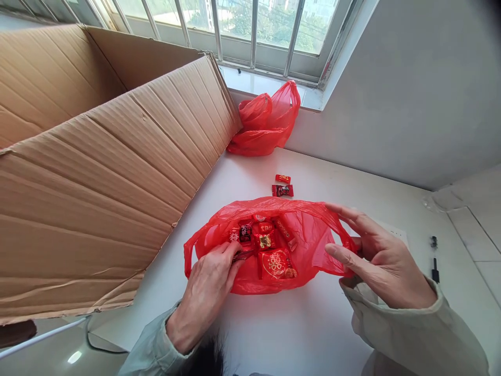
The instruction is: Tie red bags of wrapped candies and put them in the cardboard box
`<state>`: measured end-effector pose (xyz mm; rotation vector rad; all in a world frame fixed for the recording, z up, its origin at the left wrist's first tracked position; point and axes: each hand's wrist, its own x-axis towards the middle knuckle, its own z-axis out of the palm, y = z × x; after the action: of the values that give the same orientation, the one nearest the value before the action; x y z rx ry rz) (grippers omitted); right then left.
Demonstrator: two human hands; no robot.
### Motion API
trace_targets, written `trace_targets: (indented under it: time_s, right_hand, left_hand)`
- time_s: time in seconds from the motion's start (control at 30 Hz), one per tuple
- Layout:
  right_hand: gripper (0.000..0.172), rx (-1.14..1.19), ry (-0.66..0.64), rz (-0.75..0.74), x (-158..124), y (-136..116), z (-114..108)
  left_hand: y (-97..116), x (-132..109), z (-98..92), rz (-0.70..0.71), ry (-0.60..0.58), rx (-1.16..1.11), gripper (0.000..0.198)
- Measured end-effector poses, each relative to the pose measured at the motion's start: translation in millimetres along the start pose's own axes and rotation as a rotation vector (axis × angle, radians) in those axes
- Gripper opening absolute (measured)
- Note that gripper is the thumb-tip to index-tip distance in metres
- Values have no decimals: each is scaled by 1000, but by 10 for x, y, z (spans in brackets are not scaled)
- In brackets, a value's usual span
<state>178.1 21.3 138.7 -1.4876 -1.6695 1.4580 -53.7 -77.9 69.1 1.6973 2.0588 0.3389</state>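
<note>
We're holding a red plastic bag (305,230) open on the white table (313,324); it's carrying wrapped candies (270,248) w/ a bigger red packet (276,263). Left hand (209,284) is reaching inside, fingers curled on candy. Right hand (378,256) is pinching the bag's rim. Two loose candies (282,185) are lying beyond; another red bag (266,122) is sitting by a cardboard box (102,177).

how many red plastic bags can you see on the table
2. One red plastic bag lies open between the left hand and right hand, holding wrapped sweets; the other bag sits bunched by the window.
</note>
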Motion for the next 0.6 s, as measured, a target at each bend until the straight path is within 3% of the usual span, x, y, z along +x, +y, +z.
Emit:
trace_targets:
  time_s: [0.33, 0.5, 0.6]
  right_hand:
    - [59, -52, -18, -51, 34, 72, 0]
    - [58, -85, -11, -67, 44, 83, 1]
    - [58, -104, -13, -79, 46, 80, 0]
  left_hand:
    - [10, -31, 86, 5, -119, 115, 27]
    - [-129, -78, 181, 87, -100, 101, 40]
    - [-198, -97, 234, 133, -50, 47, 36]
